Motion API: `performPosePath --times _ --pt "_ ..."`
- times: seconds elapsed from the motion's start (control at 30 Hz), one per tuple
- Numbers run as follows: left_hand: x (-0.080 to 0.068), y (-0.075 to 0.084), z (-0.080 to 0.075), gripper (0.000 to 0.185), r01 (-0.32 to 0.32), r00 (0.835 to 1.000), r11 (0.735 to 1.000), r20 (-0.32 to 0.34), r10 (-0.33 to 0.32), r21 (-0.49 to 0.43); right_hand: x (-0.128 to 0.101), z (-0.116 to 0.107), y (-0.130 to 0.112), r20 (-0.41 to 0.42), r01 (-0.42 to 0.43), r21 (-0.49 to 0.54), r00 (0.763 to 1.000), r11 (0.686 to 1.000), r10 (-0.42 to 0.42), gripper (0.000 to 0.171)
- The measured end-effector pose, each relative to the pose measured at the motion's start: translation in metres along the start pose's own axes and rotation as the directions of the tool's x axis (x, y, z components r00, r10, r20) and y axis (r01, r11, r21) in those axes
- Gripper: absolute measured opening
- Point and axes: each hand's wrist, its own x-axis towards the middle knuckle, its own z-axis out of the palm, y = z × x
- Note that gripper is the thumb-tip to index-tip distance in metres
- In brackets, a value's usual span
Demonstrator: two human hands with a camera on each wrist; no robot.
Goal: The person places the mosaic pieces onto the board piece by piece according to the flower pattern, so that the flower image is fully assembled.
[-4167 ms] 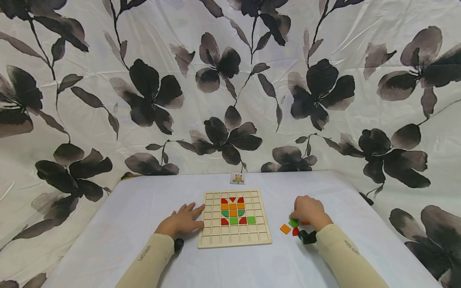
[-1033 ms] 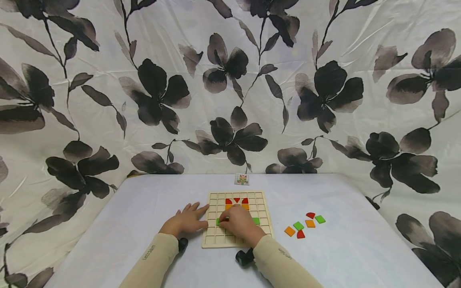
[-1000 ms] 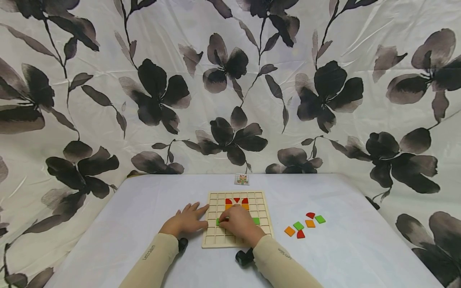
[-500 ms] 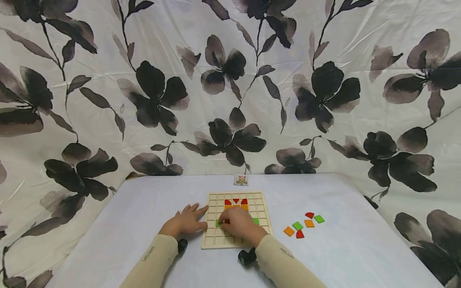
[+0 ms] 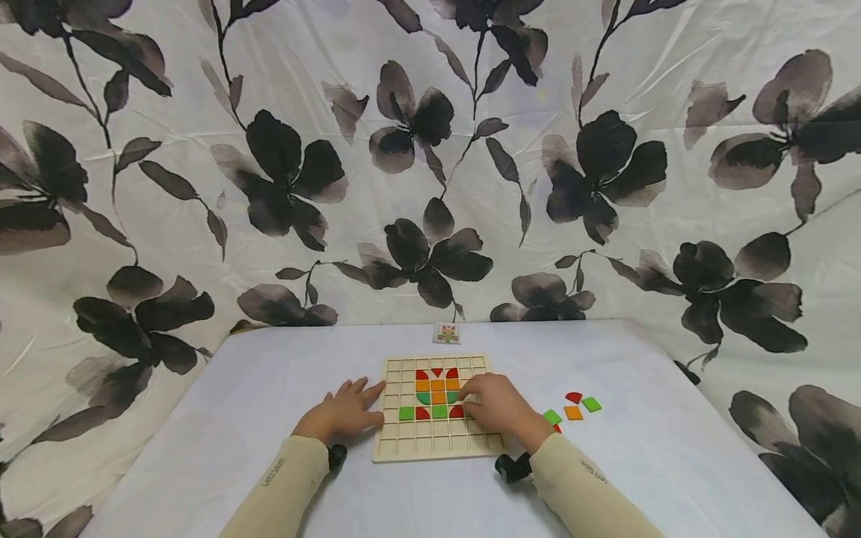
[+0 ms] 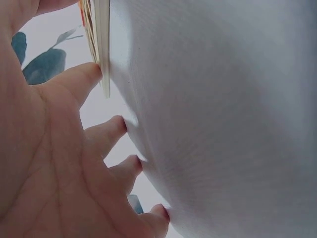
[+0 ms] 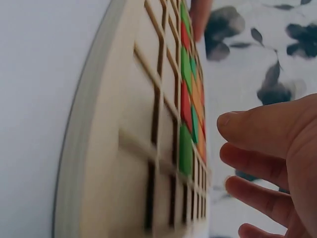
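Note:
A wooden grid board lies on the table with coloured tiles set in its cells. Its lowest filled row shows a green square, a red quarter piece, another green square and a red piece. My left hand has its fingers spread, with thumb and index finger touching the board's left edge. Over the right side of the board hovers my right hand, its fingers loosely bent and holding nothing. In the right wrist view, a green tile sits at the row's near end.
Right of the board lie loose tiles, among them a red one, an orange square and green squares. A small pattern card rests at the table's back edge, before a floral curtain.
My right hand has gone from the loose tiles to the board's lower left, and now back rightward. A green square has been added at the row's left end. The left hand stays put.

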Motion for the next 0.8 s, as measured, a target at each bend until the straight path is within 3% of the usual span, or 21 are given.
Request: performPosePath --times 0.33,0.5,0.8 --pt "0.0 0.0 0.001 0.071 -0.007 1.0 1.0 -0.008 0.007 -0.001 -0.032 -0.028 0.045 0.002 -0.227 0.007 0.974 0.974 0.227 0.014" --pt "0.0 -0.001 0.001 0.072 -0.009 1.0 1.0 -0.011 0.009 -0.002 -0.047 -0.039 0.066 0.006 -0.258 -0.009 0.966 0.966 0.258 0.019" --pt "0.0 -0.001 0.001 0.07 0.006 1.0 1.0 -0.004 -0.006 -0.009 -0.067 -0.048 0.09 0.097 -0.313 -0.003 0.945 0.95 0.312 0.038"
